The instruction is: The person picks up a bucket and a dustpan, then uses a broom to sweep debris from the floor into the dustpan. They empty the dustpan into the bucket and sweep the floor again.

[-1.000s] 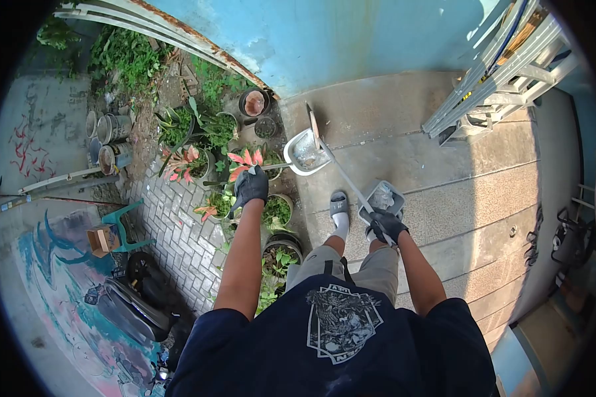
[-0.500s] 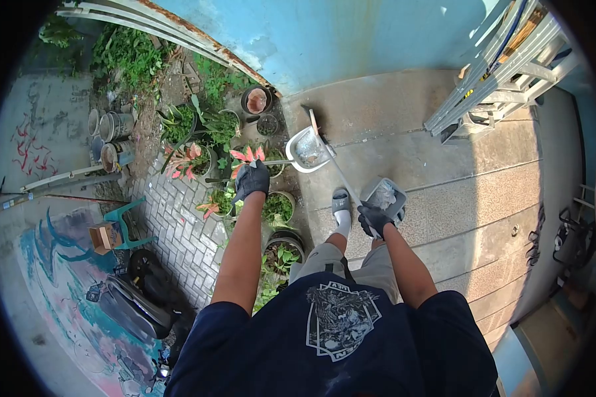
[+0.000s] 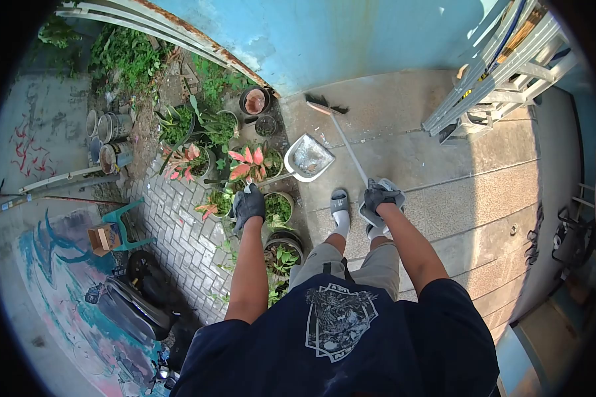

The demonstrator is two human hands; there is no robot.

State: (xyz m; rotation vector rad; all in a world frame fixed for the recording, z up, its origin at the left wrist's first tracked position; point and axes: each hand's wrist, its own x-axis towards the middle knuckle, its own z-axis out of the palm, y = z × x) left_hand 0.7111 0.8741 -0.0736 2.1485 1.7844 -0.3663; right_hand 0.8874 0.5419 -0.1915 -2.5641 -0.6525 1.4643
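My left hand (image 3: pixel 248 205), in a dark glove, is closed round the thin handle of a white dustpan (image 3: pixel 289 159). The pan lies on the concrete beside the potted plants, with grey dust and small bits in it. My right hand (image 3: pixel 379 196), also gloved, grips the grey stick of a broom (image 3: pixel 344 142). Its dark-bristled head rests on the floor beyond the pan, apart from it. Right at my right hand is a grey container (image 3: pixel 398 198), partly hidden by the glove. Small pale bits (image 3: pixel 325 140) lie on the floor beside the pan.
Potted plants (image 3: pixel 248 165) line the left edge of the concrete. A blue wall (image 3: pixel 351 46) stands ahead, and a ladder (image 3: pixel 490 79) leans at the right. A teal stool (image 3: pixel 122 225) with a cardboard box (image 3: pixel 104 238) and a parked motorbike (image 3: pixel 139 301) are at the left.
The broom head has moved from the dustpan's edge forward and right, onto the floor beyond. My right hand has shifted slightly forward; my left hand has come back a little, and the pan has tilted round.
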